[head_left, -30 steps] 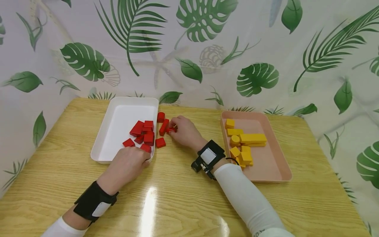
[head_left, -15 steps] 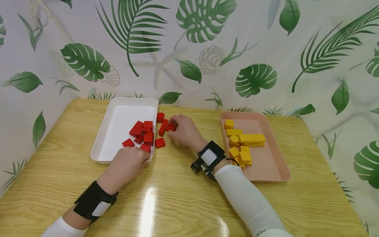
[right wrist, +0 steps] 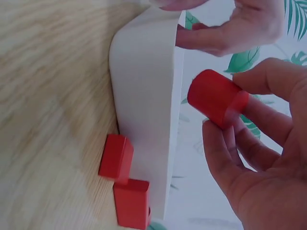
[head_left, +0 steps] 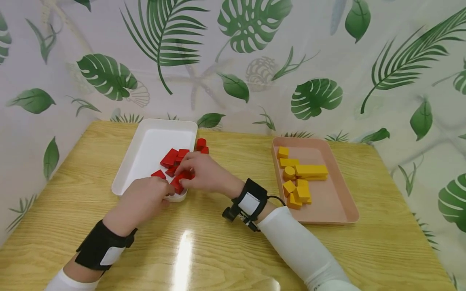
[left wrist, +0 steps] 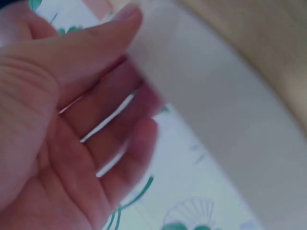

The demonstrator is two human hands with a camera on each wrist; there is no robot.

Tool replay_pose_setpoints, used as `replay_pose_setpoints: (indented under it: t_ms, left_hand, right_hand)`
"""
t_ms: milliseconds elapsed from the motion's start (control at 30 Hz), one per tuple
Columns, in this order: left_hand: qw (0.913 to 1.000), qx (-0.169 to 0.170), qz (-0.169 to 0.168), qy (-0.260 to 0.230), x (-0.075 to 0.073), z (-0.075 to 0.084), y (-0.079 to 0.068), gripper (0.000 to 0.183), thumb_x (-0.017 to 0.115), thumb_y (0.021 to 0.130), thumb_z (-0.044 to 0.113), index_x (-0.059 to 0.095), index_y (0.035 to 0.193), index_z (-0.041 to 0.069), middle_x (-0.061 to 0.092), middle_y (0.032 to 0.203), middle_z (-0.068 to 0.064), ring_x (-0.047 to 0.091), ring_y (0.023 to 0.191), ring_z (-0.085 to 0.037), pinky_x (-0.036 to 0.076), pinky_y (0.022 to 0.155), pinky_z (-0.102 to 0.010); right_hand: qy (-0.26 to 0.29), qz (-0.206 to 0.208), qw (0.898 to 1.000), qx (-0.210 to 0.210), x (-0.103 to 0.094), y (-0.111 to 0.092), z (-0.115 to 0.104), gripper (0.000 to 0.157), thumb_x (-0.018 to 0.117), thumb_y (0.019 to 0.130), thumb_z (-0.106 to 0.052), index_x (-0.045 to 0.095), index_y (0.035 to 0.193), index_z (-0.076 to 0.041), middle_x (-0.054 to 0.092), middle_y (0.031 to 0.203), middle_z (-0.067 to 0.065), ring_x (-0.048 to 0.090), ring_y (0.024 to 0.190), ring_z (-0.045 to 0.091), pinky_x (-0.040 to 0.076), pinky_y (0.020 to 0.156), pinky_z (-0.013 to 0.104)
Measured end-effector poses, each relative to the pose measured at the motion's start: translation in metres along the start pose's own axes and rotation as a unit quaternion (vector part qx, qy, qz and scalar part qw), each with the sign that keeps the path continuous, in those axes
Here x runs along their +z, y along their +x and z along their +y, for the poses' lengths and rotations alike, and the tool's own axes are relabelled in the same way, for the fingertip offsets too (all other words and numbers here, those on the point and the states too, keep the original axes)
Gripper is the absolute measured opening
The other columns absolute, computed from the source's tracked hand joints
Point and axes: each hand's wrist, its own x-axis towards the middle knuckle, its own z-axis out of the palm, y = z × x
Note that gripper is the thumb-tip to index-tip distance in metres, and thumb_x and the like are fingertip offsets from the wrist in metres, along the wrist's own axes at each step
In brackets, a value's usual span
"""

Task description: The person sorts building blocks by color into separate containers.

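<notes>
My right hand [head_left: 205,171] is over the right side of the white tray [head_left: 149,141]. Its thumb and fingers pinch a red cylinder block [right wrist: 213,98], held above the rim in the right wrist view. At the tray's front rim is my left hand [head_left: 140,202], its thumb [left wrist: 96,45] on the outer side and its fingers inside, gripping the wall. Several red blocks [head_left: 169,158] lie in the tray, some hidden by both hands. Outside its right wall stand loose red blocks [right wrist: 132,203], including a short upright cylinder [head_left: 201,144].
To the right, a pink tray [head_left: 335,198] holds several yellow blocks [head_left: 310,170] along its left half. Both trays stand on a wooden table [head_left: 233,250]. Behind it hangs a leaf-patterned sheet [head_left: 269,97].
My right hand has moved left from the loose red blocks to over the white tray, bringing the red cylinder. My left hand has shifted slightly left along the front rim.
</notes>
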Motion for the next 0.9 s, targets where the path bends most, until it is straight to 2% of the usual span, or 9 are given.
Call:
replay_pose_setpoints:
  t_ms: [100,200,500,700,900]
  left_hand:
    - [0.9998,-0.015,-0.006,0.013,-0.004,-0.006,-0.005,0.015,0.071,0.069,0.008,0.061,0.068,0.018,0.051,0.06,0.008,0.045,0.056,-0.01,0.04,0.052,-0.027]
    - [0.9995,-0.012,0.002,0.029,-0.003,-0.011,-0.007,0.023,0.067,0.07,0.006,0.051,0.059,0.02,0.042,0.054,0.007,0.04,0.052,-0.012,0.036,0.049,-0.027]
    - [0.9988,-0.011,0.031,0.036,0.0,-0.012,-0.006,0.029,0.069,0.069,0.009,0.047,0.054,0.021,0.037,0.051,0.006,0.037,0.049,-0.013,0.032,0.044,-0.028]
    - [0.9989,-0.01,0.031,0.033,0.0,-0.011,-0.003,0.029,0.069,0.068,0.008,0.047,0.053,0.02,0.037,0.049,0.006,0.037,0.049,-0.013,0.033,0.044,-0.028]
    - [0.9995,-0.014,0.019,0.021,0.001,-0.012,-0.001,0.024,0.069,0.069,0.01,0.054,0.054,0.021,0.039,0.049,0.008,0.039,0.049,-0.013,0.034,0.045,-0.028]
  right_hand:
    - [-0.007,-0.026,0.999,-0.021,0.006,0.003,-0.007,0.017,0.063,0.079,-0.021,0.067,0.095,-0.018,0.054,0.089,-0.008,0.047,0.079,0.007,0.039,0.064,0.017]
    - [-0.019,-0.051,0.998,-0.037,0.014,0.007,-0.012,0.015,0.063,0.08,-0.022,0.065,0.095,-0.018,0.054,0.09,-0.009,0.047,0.078,0.005,0.039,0.066,0.015]
    - [-0.131,-0.103,0.984,-0.064,0.027,0.01,-0.018,0.02,0.061,0.085,-0.022,0.069,0.102,-0.016,0.059,0.092,-0.007,0.048,0.085,0.004,0.035,0.076,0.013]
    - [-0.15,-0.11,0.98,-0.064,0.028,0.005,-0.016,0.022,0.058,0.088,-0.026,0.069,0.104,-0.016,0.058,0.093,-0.006,0.048,0.085,0.004,0.035,0.075,0.014]
    - [-0.149,-0.097,0.981,-0.073,0.028,0.001,-0.014,0.024,0.055,0.089,-0.024,0.068,0.108,-0.016,0.059,0.098,-0.006,0.048,0.091,0.004,0.034,0.08,0.014]
